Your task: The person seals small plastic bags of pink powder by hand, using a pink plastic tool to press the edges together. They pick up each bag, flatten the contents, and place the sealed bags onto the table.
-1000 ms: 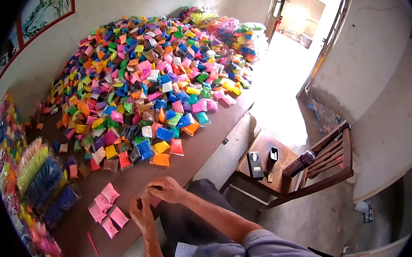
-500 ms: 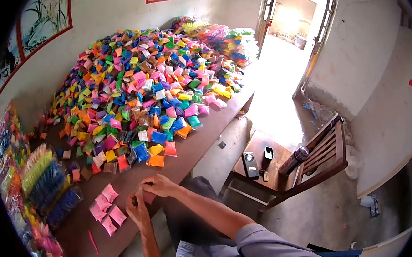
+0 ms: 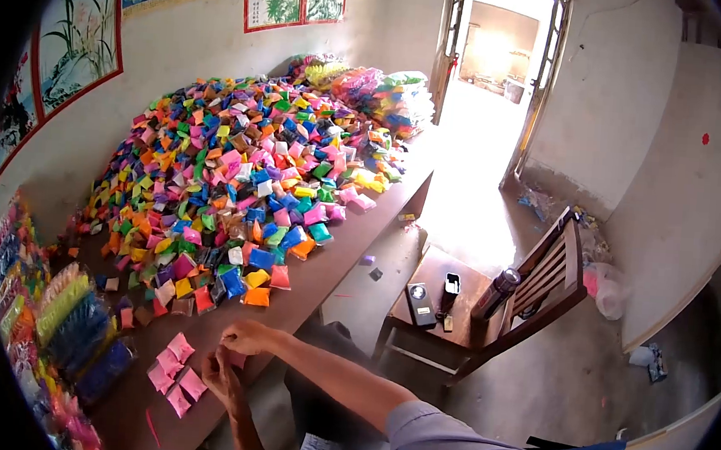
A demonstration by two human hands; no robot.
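My right hand is closed in a pinch over the table's near edge. Just below it, my left hand has its fingers bent together, and the fingertips of both hands meet. What they pinch is too small to make out. A patch of pink packet shows beside the fingers, partly covered by my right wrist. Left of my hands, several pink packets lie grouped on the brown table. A thin pink-red stick lies nearer the table's front.
A big heap of colourful small packets covers the far table. Bundled bags line the left side, and larger bags sit at the back. On the right, a wooden chair carries a flask and a black device.
The camera view has shifted, so the scene sits lower and further left. My hands stay together by the table edge, fingers still pinched.
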